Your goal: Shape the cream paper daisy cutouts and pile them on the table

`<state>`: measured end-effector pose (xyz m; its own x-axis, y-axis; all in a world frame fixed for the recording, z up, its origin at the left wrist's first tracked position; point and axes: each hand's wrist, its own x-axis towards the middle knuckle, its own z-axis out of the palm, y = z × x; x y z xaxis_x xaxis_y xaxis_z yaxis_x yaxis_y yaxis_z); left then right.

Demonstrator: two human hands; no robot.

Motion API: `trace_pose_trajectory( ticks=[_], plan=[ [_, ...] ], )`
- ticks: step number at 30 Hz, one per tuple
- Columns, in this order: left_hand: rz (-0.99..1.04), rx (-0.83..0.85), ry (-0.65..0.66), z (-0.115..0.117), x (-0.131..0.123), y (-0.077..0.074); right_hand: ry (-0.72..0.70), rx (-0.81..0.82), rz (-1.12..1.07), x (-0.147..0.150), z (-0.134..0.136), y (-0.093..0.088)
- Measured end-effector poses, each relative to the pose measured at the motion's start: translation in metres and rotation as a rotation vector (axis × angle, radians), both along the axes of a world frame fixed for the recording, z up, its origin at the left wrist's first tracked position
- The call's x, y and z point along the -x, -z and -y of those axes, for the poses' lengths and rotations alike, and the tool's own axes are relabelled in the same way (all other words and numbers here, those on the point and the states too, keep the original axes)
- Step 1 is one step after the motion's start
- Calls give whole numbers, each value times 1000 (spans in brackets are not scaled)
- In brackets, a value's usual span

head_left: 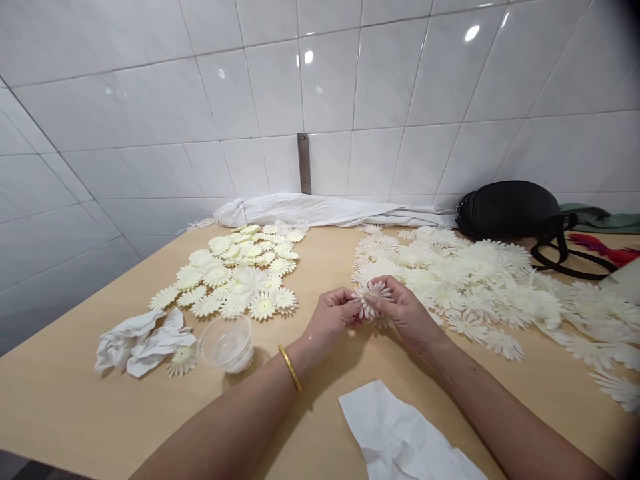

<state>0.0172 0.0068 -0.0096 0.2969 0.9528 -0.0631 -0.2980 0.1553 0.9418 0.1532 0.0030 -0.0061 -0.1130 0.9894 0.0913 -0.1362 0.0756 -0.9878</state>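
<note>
Between my two hands, a little above the table, is a white many-petalled artificial flower [373,298]. My left hand [336,312] pinches its left edge with thumb and fingertips. On the other side, my right hand [404,310] has its thumb across the petals and its fingers behind them. Just beyond my right hand spreads a large heap of loose white flower pieces [465,273]. A second group of pale yellow-white flowers [235,267] lies to the left, many overlapping. Whether the held piece has one layer or more, I cannot tell.
A clear plastic cup [227,343] stands left of my hands, beside crumpled white tissue [143,343]. White paper [400,433] lies between my forearms. Along the tiled wall runs a rolled white cloth [325,209]. A black bag [507,208] with a strap sits back right, near something red [607,251].
</note>
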Motion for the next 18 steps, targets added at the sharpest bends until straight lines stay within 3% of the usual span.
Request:
trace_pose_trajectory(
  ticks=[4, 9, 12, 14, 16, 18],
  plan=[
    [-50, 0, -103, -2, 1, 0, 118, -73, 167, -3, -3, 2],
    [-114, 2, -223, -5, -3, 7, 444, -456, 1035, -17, -8, 12],
    [-186, -132, -213, -3, -8, 15, 590, -568, 1291, -25, -13, 18],
    [-316, -194, -176, -3, -9, 20, 606, -603, 1287, -24, -16, 13],
    [-535, -309, -85, -3, -9, 22, 533, -615, 1262, -14, -18, -2],
    [-737, -386, -18, -4, -8, 23, 366, -604, 1188, 6, -19, -22]
  ],
)
